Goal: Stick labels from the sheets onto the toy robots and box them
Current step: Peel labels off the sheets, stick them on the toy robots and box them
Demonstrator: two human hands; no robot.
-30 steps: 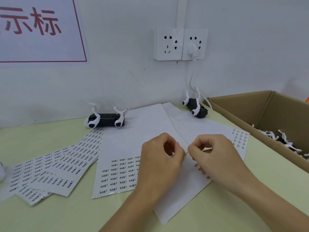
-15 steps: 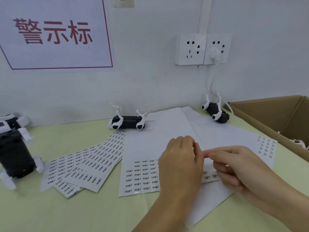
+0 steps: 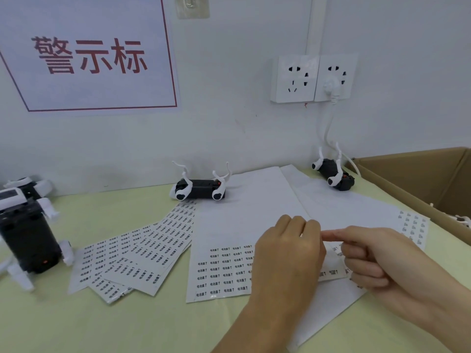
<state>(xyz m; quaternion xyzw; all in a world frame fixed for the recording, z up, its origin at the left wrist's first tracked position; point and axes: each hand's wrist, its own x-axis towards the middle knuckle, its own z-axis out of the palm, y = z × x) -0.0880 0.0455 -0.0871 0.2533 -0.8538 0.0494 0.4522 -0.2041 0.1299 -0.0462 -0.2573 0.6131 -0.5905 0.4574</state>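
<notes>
Left hand (image 3: 288,253) low in the middle, back of the hand up, knuckles toward the wall, fingers curled downward with their tips hidden beneath the hand; cannot tell what they press or pinch. Left forearm (image 3: 257,324) running up from the bottom edge, bare. Right hand (image 3: 377,261) just beside it, coming in from the lower right, index finger (image 3: 339,235) stretched out flat and pointing left, tip touching the left hand's knuckle side. Remaining right fingers folded into the palm, thumb tucked under. Right forearm (image 3: 443,309) bare, angled toward the lower right corner.
</notes>
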